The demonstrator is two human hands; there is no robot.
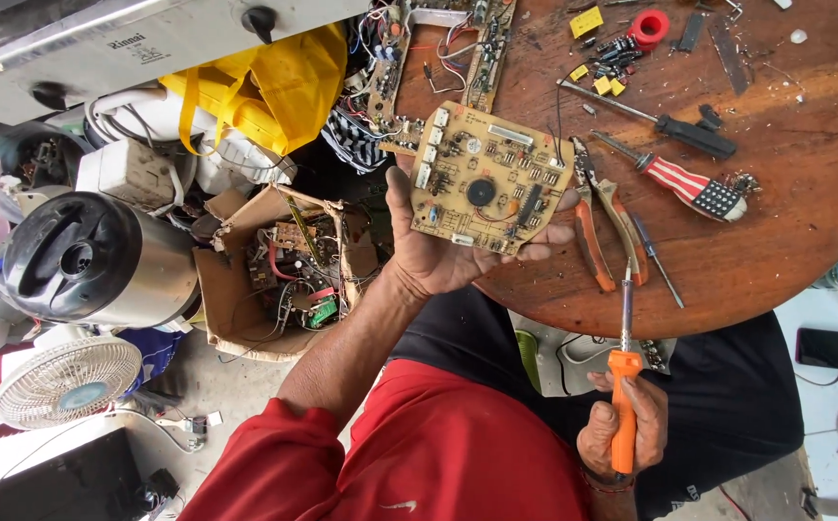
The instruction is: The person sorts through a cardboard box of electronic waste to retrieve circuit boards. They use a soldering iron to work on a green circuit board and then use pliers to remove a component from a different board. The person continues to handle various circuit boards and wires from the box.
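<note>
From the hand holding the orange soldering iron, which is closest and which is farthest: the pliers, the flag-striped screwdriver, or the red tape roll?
Measured from the right hand in the head view:
1. Pliers, just above the iron's tip, near the table's edge.
2. Flag-striped screwdriver, farther up and to the right.
3. Red tape roll, at the far top of the round table.

Tan circuit board (485,179), roughly square, held up flat and slightly tilted over the edge of a round wooden table, component side facing the camera. Studded with a round black part at centre, a black chip, white connectors along one edge and small resistors. Orange-handled soldering iron (623,386), gripped upright lower down, thin metal tip pointing up toward the board, not touching it.
</note>
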